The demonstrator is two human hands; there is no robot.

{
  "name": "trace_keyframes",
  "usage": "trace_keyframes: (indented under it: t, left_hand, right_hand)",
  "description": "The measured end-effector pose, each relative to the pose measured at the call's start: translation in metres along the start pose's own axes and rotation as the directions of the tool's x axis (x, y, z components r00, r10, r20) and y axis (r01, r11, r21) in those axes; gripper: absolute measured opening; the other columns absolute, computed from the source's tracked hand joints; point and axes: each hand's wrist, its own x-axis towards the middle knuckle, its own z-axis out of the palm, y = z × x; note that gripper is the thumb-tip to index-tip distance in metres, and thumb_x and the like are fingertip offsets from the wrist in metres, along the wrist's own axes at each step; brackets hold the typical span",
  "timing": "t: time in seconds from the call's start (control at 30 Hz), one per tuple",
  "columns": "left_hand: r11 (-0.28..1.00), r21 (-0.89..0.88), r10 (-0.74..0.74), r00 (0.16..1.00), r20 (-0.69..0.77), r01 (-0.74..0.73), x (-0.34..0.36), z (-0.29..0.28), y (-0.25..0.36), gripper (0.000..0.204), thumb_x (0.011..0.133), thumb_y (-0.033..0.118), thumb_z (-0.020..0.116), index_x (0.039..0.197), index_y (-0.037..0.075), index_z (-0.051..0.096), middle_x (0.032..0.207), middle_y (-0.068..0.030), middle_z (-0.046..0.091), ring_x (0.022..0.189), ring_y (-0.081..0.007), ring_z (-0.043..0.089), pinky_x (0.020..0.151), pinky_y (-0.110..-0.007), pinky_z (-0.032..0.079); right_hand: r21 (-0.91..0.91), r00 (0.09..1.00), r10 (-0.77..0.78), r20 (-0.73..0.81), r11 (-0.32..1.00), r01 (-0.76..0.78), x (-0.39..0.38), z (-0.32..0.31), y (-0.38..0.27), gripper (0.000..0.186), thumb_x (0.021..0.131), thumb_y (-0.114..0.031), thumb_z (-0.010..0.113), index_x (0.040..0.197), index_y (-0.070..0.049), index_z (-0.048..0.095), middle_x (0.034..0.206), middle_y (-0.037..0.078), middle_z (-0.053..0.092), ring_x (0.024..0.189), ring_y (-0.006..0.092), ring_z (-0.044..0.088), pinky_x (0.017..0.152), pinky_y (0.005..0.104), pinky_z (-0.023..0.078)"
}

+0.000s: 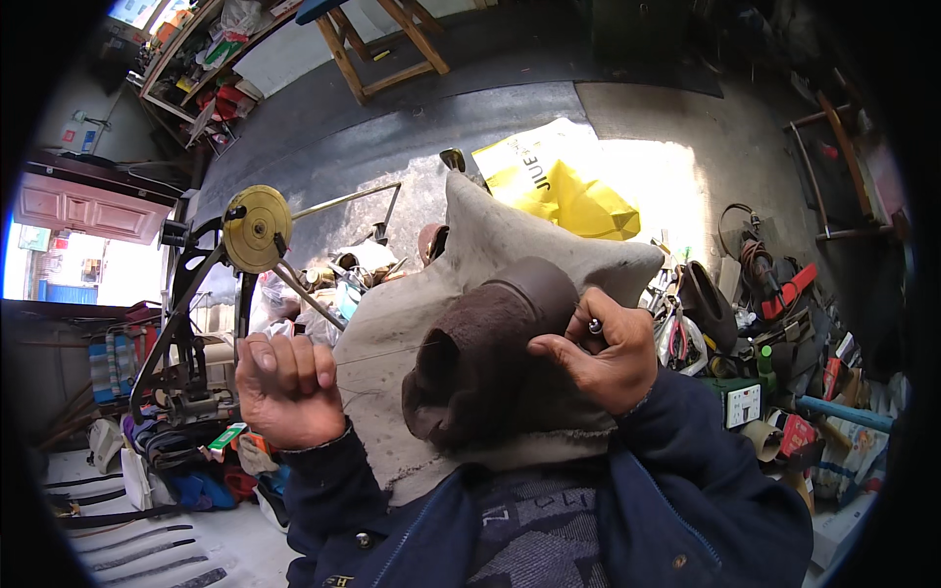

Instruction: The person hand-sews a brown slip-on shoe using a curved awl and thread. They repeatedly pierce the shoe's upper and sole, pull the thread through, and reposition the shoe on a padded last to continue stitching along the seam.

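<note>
A dark brown shoe or boot lies on the pale, stained cloth spread over my lap, its dark opening toward the left. My left hand is closed in a fist to the left of it. A thin thread runs from that fist to the brown footwear. On the other side, my right hand is curled around a slim tool with a shiny round metal end; the rest of this tool is hidden in the palm. The right thumb points at the footwear, close to its side.
At left stands a black metal machine with a yellow wheel. A yellow bag lies on the floor ahead. Tools and a green-and-white box crowd the right. A wooden stool is at the back.
</note>
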Motion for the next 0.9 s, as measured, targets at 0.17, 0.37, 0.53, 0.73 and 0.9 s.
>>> trace_keyframes:
  t: [0.17,0.37,0.53,0.73,0.9]
  left_hand:
    - [0.998,0.001,-0.055,0.973,-0.226,0.056,-0.024,-0.026,0.008,0.036,0.112,0.03,0.043,0.081,0.011,0.049,0.056,0.0025,0.025,0.046,-0.013,0.02,0.048,-0.034,0.031]
    - [0.981,-0.02,-0.191,0.943,-0.274,0.193,-0.043,-0.056,0.0,0.036,0.112,0.029,0.044,0.082,0.01,0.049,0.056,0.0008,0.026,0.046,-0.0137,0.022,0.049,-0.035,0.033]
    - [0.943,0.18,-0.198,0.904,-0.379,0.282,-0.05,-0.067,0.014,0.038,0.113,0.03,0.042,0.084,0.008,0.052,0.067,-0.0057,0.046,0.053,-0.0203,0.049,0.06,-0.044,0.053]
    - [0.318,0.887,-0.016,0.937,-0.348,0.335,-0.048,-0.024,0.049,0.04,0.109,0.031,0.059,0.136,0.003,0.049,0.134,-0.0207,0.061,0.084,-0.0273,0.077,0.065,-0.031,0.062]
    - [0.56,0.827,-0.071,0.993,0.095,-0.039,-0.067,0.045,-0.006,0.049,0.098,0.013,0.074,0.138,-0.001,0.048,0.13,-0.0174,0.065,0.108,-0.0281,0.073,0.095,-0.037,0.058]
  right_hand:
    - [0.055,0.995,-0.09,-0.05,0.994,0.093,-0.003,0.01,0.008,0.039,0.078,-0.015,0.094,0.071,-0.005,0.057,0.06,0.013,0.063,0.051,0.0238,0.065,0.051,0.0324,0.049]
    - [0.06,0.989,-0.122,-0.078,0.99,0.127,-0.004,0.02,0.015,0.038,0.078,-0.015,0.094,0.072,-0.005,0.057,0.06,0.013,0.062,0.051,0.0246,0.065,0.051,0.0334,0.049]
    - [0.083,0.988,-0.117,-0.105,0.989,0.126,-0.003,0.022,0.018,0.038,0.079,-0.018,0.094,0.074,-0.004,0.059,0.063,0.014,0.064,0.054,0.0262,0.066,0.052,0.0342,0.049]
    - [0.137,0.992,-0.074,-0.107,0.987,0.089,-0.005,0.022,0.017,0.037,0.08,-0.02,0.093,0.076,-0.004,0.061,0.065,0.015,0.067,0.056,0.0267,0.067,0.054,0.0344,0.05]
    - [0.19,0.998,-0.011,-0.064,0.982,0.023,-0.005,0.022,0.016,0.036,0.081,-0.019,0.093,0.078,-0.003,0.061,0.066,0.014,0.067,0.058,0.0242,0.068,0.056,0.034,0.051]
